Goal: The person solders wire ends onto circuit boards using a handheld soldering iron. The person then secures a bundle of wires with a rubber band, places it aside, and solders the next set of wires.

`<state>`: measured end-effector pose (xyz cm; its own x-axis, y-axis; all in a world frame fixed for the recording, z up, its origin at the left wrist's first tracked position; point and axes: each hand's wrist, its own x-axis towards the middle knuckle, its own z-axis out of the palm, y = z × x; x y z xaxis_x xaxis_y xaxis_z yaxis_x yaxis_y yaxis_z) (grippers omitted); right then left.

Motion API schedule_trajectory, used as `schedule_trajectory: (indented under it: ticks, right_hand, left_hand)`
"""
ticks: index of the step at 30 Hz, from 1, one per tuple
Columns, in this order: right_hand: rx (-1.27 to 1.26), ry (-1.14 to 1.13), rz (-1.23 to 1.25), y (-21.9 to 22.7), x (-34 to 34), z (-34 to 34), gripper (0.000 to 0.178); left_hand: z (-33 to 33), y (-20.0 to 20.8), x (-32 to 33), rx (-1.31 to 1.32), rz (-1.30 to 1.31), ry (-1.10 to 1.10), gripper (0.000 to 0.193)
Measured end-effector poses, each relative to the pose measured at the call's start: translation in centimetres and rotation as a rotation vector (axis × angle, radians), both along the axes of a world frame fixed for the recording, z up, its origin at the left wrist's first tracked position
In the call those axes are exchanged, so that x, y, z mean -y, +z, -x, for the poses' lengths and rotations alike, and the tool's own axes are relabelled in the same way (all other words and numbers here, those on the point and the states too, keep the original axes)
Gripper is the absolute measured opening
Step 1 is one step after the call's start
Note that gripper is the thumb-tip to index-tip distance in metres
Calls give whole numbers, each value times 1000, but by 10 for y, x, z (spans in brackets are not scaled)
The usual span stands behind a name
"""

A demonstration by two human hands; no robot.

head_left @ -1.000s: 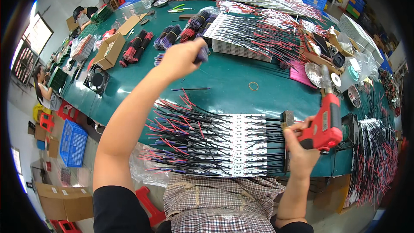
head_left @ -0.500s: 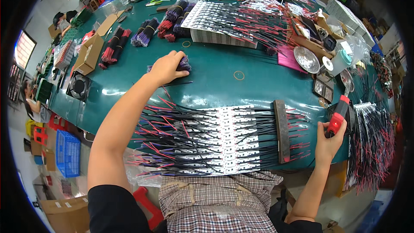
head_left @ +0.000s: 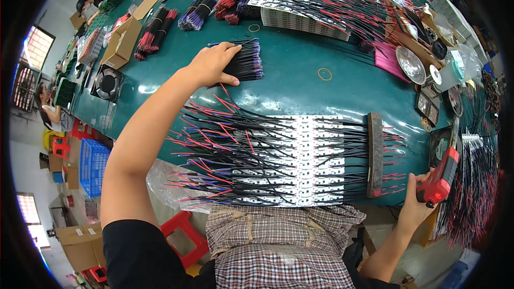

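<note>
My left hand [head_left: 215, 65] lies with fingers stretched and thumb apart on a flattened row of black wires [head_left: 247, 60] with purple ends. At the right, my right hand [head_left: 416, 203] is wrapped round a red-and-black soldering gun [head_left: 440, 179]; its thin metal front points up. Between my arms lies a panel of white circuit board strips [head_left: 305, 160] with black wires out of both sides. Red and bluish ends show on the left wires. A dark, worn bar [head_left: 375, 155] rests across the wires on the right.
Wire bundles [head_left: 155, 35] and a stack of wired white boards [head_left: 305, 24] stand at the back of the green table [head_left: 292, 93]. A small black fan [head_left: 107, 83] and an open cardboard box [head_left: 122, 43] are at the left. More wired boards [head_left: 466, 192] hang at the right edge.
Beneath my left hand, the bunched wires have spread into a flat row, and its fingers have straightened. My right hand has tilted the soldering gun. The whole view has shifted.
</note>
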<state>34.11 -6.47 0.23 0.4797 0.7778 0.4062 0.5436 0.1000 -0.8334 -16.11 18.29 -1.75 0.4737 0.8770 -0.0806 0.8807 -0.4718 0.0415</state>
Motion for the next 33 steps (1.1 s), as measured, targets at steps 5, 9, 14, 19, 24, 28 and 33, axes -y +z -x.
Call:
schedule_trajectory:
  ticks: [5,9,14,19,24,28,33]
  right_hand:
    - [-28,58,13,1,5,12,53]
    - [-53,42,69,3,13,16,53]
    - [-110,59,115,7,20,27,49]
    - [-118,113,125,5,23,34,52]
    - [-113,105,155,7,28,37,51]
    - [-156,85,155,5,30,38,49]
    - [-130,95,152,2,32,35,50]
  left_hand:
    - [4,1,-16,45,-10,77,89]
    - [-7,6,-15,45,-287,-29,71]
    - [-23,1,-8,50,-230,-103,44]
    - [-31,-8,-6,-35,-303,-63,42]
    - [-29,-9,-5,-5,-216,71,46]
    - [-22,-12,0,52,-243,-92,41]
    - [-19,3,11,5,-438,16,26]
